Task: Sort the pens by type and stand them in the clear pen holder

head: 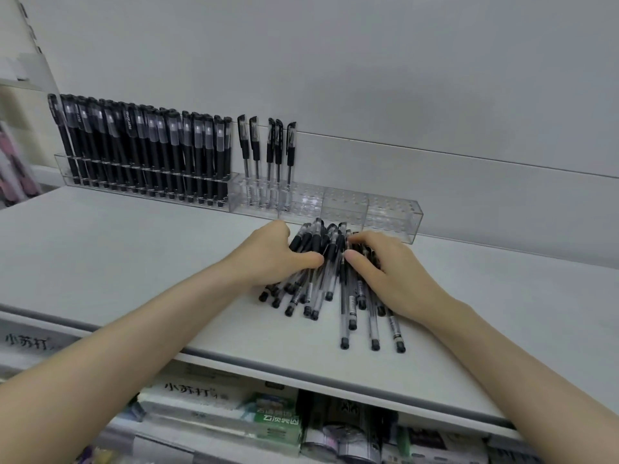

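A: Nearest to us, three outlying pens (pixel 373 326) lie with their ends towards the front lip of the shelf (pixel 134 262), trailing from the loose pens (pixel 321 283) heaped behind them. If we sweep the heap carelessly, they roll off and drop among the boxes (pixel 214 403) on the tier below.

B: Agreed. And our grip? The left hand (pixel 278 252) curls round the left half of the heap, thumb laid across the top. The right hand (pixel 385 266) has its fingers bent over the right half, thumb tip beside them; whether it pinches one pen or only rakes the lot, we cannot tell.

A: That is our second worry. The barrels are smooth and round and lie crossed over one another. If we lift a fistful, we judge some slide out underneath and scatter.

B: Further back, the clear pen holder (pixel 395 212) stands by the wall (pixel 368 78), just beyond the heap, its right-hand sections unfilled. It looks light; a knuckle pushed forward may shove it askew.

A: And the five clear-barrelled pens (pixel 268 152) standing in it lean a little. Knock them while feeding in a neighbour and they tilt across free holes.

B: Last, the black pens (pixel 144 152) packed into the left section. We must keep this heap's type out of that block, or the sorting fails.
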`<state>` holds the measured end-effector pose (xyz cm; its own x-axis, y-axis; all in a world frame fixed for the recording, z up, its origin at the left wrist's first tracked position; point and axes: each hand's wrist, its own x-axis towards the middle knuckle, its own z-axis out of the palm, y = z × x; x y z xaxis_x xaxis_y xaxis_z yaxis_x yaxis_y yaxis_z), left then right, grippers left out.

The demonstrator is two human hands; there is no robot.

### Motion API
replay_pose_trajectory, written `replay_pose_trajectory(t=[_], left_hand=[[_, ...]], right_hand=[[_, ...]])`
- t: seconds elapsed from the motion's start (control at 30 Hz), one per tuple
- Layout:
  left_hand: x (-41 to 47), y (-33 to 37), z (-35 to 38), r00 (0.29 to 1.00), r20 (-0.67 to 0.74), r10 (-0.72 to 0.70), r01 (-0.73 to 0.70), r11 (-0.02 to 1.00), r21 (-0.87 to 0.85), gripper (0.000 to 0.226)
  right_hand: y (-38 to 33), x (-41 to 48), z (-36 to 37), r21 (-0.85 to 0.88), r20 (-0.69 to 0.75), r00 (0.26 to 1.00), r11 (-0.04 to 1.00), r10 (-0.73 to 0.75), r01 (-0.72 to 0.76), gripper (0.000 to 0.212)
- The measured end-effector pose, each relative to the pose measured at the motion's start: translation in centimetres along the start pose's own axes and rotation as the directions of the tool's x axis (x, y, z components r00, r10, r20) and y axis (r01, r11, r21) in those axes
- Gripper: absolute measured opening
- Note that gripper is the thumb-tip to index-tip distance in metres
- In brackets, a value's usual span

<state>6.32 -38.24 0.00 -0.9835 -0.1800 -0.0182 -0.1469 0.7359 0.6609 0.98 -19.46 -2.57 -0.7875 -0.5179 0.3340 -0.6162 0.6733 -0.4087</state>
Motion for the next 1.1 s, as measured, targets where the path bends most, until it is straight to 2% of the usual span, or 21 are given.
replay_pose_trajectory(t=[0.17, 0.33, 0.53, 0.67, 0.8, 0.87, 1.0, 1.1], left_hand=[[0.5, 0.0, -0.5, 0.999, 0.033, 0.012, -0.010, 0.999, -0.052, 0.028], [0.3, 0.9, -0.7, 0.998, 0.059, 0.003, -0.001, 0.999, -0.036, 0.027], [0.3, -0.4, -0.9, 0.998, 0.058, -0.003, 0.016, 0.974, -0.226, 0.018], [-0.5, -0.7, -1.1, 0.997, 0.042, 0.067, -0.043, 0.909, -0.415, 0.011], [-1.4, -0.5, -1.4, 0.990, 0.060, 0.129, -0.063, 0.778, -0.626, 0.002], [-1.5, -0.5, -1.5, 0.984, 0.055, 0.169, -0.081, 0.699, -0.710, 0.002], [-1.0, -0.4, -1.9, 0.952, 0.060, 0.302, -0.135, 0.584, -0.801, 0.011], [-0.2, 0.2, -2.4, 0.927, 0.065, 0.369, -0.172, 0.571, -0.803, 0.010]], right_hand=[[-0.1, 0.1, 0.0, -0.011, -0.009, 1.000, 1.000, 0.003, -0.003, 0.036], [-0.4, 0.0, -0.1, -0.010, -0.009, 1.000, 1.000, 0.017, -0.017, 0.036], [-0.4, -0.2, -0.2, 0.011, 0.008, 0.999, 0.999, 0.031, -0.031, 0.035], [-0.5, -0.3, -0.2, 0.030, 0.013, 0.999, 0.999, 0.030, -0.031, 0.034], [-0.4, -0.3, -0.1, 0.034, 0.015, 0.999, 0.999, 0.033, -0.033, 0.035], [-0.4, -0.3, -0.2, 0.049, -0.032, 0.999, 0.999, 0.019, -0.017, 0.036], [-2.0, 0.0, -1.1, 0.250, -0.147, 0.989, 0.968, 0.029, 0.009, 0.035], [-3.8, 1.5, -1.6, 0.478, -0.151, 0.988, 0.878, 0.039, 0.038, 0.031]])
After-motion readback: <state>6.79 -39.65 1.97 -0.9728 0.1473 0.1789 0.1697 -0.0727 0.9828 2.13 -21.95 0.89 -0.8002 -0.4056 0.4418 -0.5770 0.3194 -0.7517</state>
